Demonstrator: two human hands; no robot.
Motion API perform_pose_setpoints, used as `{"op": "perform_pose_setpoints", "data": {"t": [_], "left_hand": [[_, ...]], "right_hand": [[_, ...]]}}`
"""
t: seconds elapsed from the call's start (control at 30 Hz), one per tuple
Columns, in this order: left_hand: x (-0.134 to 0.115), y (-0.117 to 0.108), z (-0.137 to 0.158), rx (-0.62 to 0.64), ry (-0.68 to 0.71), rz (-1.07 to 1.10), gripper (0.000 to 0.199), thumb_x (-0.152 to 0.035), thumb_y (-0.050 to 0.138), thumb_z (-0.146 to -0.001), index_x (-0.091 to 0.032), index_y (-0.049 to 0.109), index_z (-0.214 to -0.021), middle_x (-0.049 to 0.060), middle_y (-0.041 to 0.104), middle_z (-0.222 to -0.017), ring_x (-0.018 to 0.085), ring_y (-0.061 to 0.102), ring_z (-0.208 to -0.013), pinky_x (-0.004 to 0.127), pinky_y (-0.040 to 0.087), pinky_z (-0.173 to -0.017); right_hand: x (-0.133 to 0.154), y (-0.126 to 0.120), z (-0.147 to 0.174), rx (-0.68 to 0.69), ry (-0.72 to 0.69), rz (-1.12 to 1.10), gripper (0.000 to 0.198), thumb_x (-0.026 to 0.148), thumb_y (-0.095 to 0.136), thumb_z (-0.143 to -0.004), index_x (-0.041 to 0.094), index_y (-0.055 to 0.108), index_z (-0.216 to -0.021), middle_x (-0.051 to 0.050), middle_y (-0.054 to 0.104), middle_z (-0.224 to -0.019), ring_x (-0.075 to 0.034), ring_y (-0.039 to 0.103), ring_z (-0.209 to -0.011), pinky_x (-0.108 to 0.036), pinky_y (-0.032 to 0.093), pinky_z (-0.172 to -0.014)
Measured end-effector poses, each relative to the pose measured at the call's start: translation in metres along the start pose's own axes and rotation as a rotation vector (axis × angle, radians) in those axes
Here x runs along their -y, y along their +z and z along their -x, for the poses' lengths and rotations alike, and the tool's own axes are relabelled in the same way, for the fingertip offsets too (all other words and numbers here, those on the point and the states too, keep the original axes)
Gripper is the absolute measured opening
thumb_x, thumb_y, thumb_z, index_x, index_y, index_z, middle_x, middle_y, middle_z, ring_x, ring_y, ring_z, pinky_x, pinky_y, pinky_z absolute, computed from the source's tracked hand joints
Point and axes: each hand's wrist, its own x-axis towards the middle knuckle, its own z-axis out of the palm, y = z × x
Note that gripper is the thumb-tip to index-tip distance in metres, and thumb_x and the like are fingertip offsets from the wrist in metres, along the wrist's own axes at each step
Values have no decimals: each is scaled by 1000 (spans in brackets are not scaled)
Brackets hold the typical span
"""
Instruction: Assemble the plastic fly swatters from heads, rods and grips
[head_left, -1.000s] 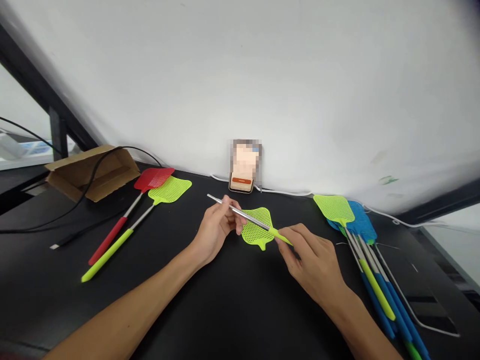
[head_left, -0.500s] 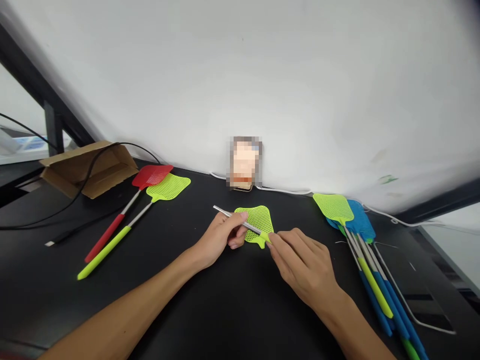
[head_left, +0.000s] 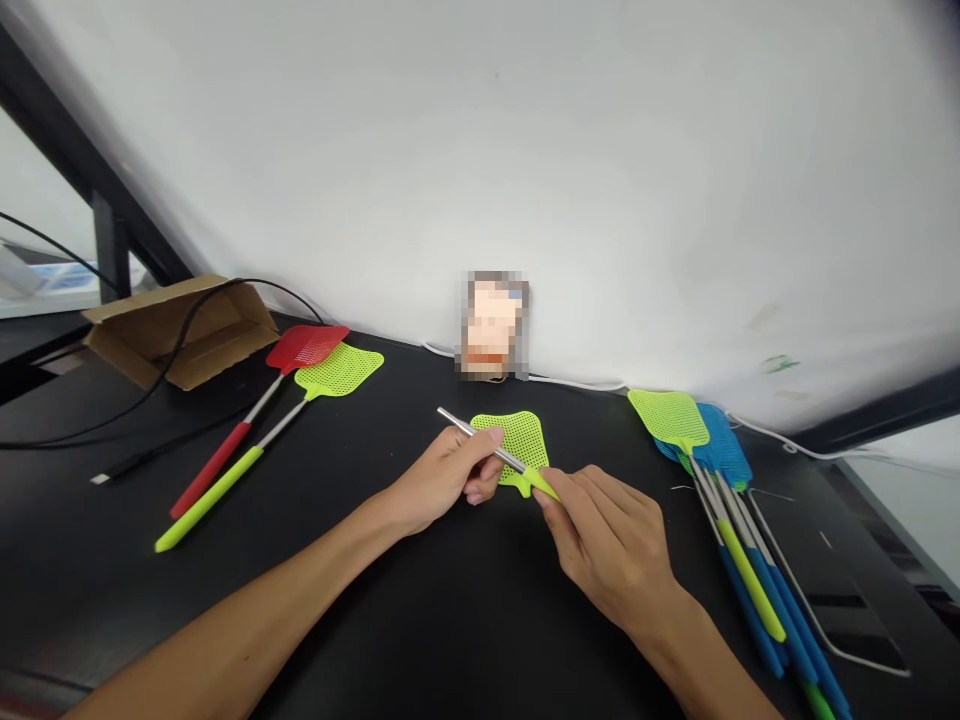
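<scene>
Rod [head_left: 511,460] lowered; right hand [head_left: 619,545] partly hides handle [head_left: 541,483]

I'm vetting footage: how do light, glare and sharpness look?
In the head view, the wall is brightest mid-frame, dimmer toward the upper right corner; the metal shaft glints; the left hand and right hand look fairly sharp; the phone is pixelated.
</scene>
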Motion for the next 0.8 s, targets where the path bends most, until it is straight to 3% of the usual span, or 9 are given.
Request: {"op": "perform_pose_setpoints", "data": {"t": [0.1, 0.27, 0.4, 0.53, 0.6, 0.67, 0.73, 0.8], "left_hand": [[3, 1, 0, 5, -8, 2, 52, -49, 47, -104, -19, 44, -62, -6, 36, -48, 9, 34, -47, 27, 27, -53], [2, 3, 0, 14, -10, -65, 53, -49, 45, -105, -19, 43, -61, -6, 38, -48, 9, 35, -47, 26, 29, -53], [0, 2, 1, 11, -13, -124, 53, -49, 45, -104, -20, 43, -59, -6, 38, -48, 9, 36, -47, 26, 30, -52], [0, 1, 2, -11, -16, -230, 57, -51, 42, -104, -20, 41, -55, -5, 40, -47, 9, 36, -46, 26, 30, -52], [-1, 4, 3, -24, -22, -262, 59, -52, 40, -104, -20, 40, -55, -5, 39, -47, 9, 35, -47, 26, 30, -53], [-2, 8, 4, -63, -3, -287, 57, -55, 39, -103, -19, 47, -60, -4, 43, -52, 11, 38, -51, 26, 33, -56], [-2, 14, 4, -98, 44, -287, 54, -58, 41, -103, -16, 56, -71, -1, 51, -61, 13, 46, -59, 27, 38, -61], [-2, 19, 5, -107, 70, -211, 51, -59, 44, -102, -16, 56, -77, 1, 56, -69, 14, 51, -66, 27, 42, -66]], "right_hand": [[4, 2, 2, 1, 105, -113, 22, 5, 65, -93, 11, 63, -114, -5, 67, -77, -16, 53, -64, -32, 42, -60], [15, 2, -1, 103, 523, -464, 8, 19, 57, -102, 18, 65, -101, 1, 64, -71, -11, 55, -58, -26, 41, -56], [23, -1, -6, 241, 894, -815, 26, 41, 54, -104, 20, 64, -94, 3, 58, -63, -10, 50, -51, -24, 36, -49], [30, 0, -10, 295, 1194, -1209, 38, 55, 54, -101, 19, 60, -89, 5, 56, -60, -7, 40, -42, -22, 31, -42], [34, 1, -12, 305, 1248, -1337, 40, 57, 55, -100, 19, 59, -90, 4, 57, -59, -6, 38, -39, -21, 30, -41], [38, 3, -12, 343, 1225, -1417, 39, 58, 56, -100, 19, 59, -95, 2, 64, -63, -8, 47, -42, -21, 36, -43], [40, 5, -10, 408, 1141, -1428, 38, 58, 55, -100, 20, 60, -98, -2, 70, -69, -13, 59, -50, -23, 44, -49], [41, 7, -9, 442, 1008, -1293, 38, 55, 56, -101, 20, 64, -91, -4, 72, -73, -16, 66, -61, -26, 50, -56]]}}
